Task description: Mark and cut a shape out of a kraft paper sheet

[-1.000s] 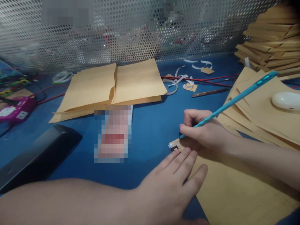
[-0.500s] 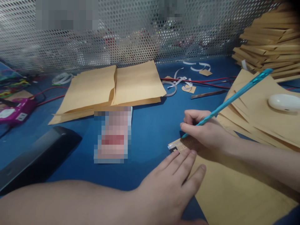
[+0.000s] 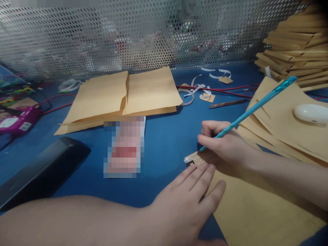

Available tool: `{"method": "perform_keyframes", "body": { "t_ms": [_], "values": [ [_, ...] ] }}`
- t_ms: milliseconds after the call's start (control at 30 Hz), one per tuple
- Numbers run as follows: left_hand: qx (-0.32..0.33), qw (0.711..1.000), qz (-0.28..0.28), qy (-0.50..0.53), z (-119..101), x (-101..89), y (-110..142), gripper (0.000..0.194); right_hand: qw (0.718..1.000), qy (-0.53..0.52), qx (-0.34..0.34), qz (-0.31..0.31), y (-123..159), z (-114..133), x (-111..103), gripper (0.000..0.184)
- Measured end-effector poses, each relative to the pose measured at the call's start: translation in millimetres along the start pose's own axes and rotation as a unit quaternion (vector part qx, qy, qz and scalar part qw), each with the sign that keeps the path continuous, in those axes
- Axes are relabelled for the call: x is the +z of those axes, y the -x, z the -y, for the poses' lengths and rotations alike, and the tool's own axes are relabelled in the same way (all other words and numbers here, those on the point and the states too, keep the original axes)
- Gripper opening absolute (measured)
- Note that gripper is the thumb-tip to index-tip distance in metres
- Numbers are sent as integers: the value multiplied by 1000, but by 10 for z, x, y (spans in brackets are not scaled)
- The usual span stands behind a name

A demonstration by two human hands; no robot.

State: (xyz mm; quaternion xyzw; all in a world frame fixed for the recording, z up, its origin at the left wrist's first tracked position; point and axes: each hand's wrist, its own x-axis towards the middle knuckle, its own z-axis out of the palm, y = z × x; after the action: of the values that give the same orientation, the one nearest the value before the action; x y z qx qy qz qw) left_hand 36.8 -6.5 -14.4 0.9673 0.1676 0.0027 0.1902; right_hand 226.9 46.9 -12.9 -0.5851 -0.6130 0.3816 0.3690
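Note:
My right hand [image 3: 225, 143] is closed on a turquoise pen [image 3: 252, 109], its tip down on the top corner of a brown paper envelope [image 3: 251, 208] that lies on the blue table [image 3: 164, 143]. My left hand [image 3: 189, 201] lies flat and open, fingers stretched out, pressing the envelope's left edge just below the pen tip. A small label strip [image 3: 191, 158] shows at the envelope's corner, between both hands.
Two brown envelopes [image 3: 123, 94] lie at the back centre. More envelopes [image 3: 282, 116] fan out at right under a white mouse-like object [image 3: 311, 112], with a tall stack [image 3: 294, 48] behind. A black device [image 3: 38, 171] lies left, a pink gadget [image 3: 17, 121] far left. Perforated metal screen [image 3: 143, 34] behind.
Almost nothing: the pen and my right hand shifted very slightly at the envelope corner; my left hand stays flat in place.

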Motion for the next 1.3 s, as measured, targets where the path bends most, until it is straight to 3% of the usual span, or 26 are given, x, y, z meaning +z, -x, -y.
{"method": "perform_keyframes", "body": {
  "t_ms": [300, 533, 733, 867, 1033, 1300],
  "values": [
    [-2, 1000, -1, 15, -8, -26, 7, 74, 1000, 21, 6, -4, -8, 45, -8, 32],
    [7, 999, -4, 37, -41, -26, 32, 78, 997, -72, -7, -28, -22, 247, -159, 33],
    [40, 998, 25, 35, -220, -35, 90, 78, 995, -33, -89, 5, 166, 560, -361, 34],
    [33, 999, 6, 6, -378, -14, 113, 74, 997, -12, -58, 42, 343, 677, -370, 33],
    [20, 999, 10, -25, -530, 49, 112, 74, 997, -17, -20, 78, 525, 588, -340, 30],
    [26, 999, 10, -41, -643, 151, 100, 70, 987, -97, 64, 111, 725, 178, -255, 33]
  ]
}}
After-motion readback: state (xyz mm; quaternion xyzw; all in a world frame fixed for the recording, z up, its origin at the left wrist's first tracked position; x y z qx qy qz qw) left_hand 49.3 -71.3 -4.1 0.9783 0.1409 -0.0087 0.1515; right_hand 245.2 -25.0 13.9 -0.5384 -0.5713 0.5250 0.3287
